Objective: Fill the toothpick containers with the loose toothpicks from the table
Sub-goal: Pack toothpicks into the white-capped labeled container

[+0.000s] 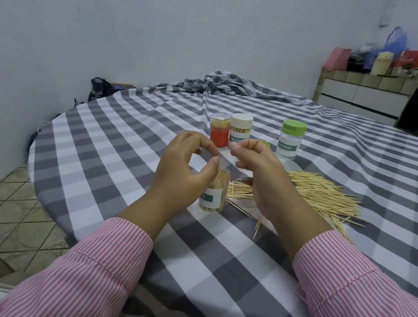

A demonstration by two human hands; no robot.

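An open clear toothpick container point(215, 196) with a white and green label stands on the checked tablecloth, partly filled with toothpicks. Just above its mouth, my left hand point(186, 166) and my right hand point(261, 175) meet fingertip to fingertip. Between them both pinch a small, pale, blurred bundle of toothpicks point(223, 157). My left thumb sits at the container's rim. A large pile of loose toothpicks point(324, 196) lies to the right, partly hidden by my right hand.
Behind my hands stand three closed containers: a red-labelled one with a clear lid point(219, 132), a cream-lidded one point(240, 130) and a green-lidded one point(291, 139). A loose green lid point(265, 144) peeks out behind my right hand. The table's left edge point(47, 133) drops to a tiled floor.
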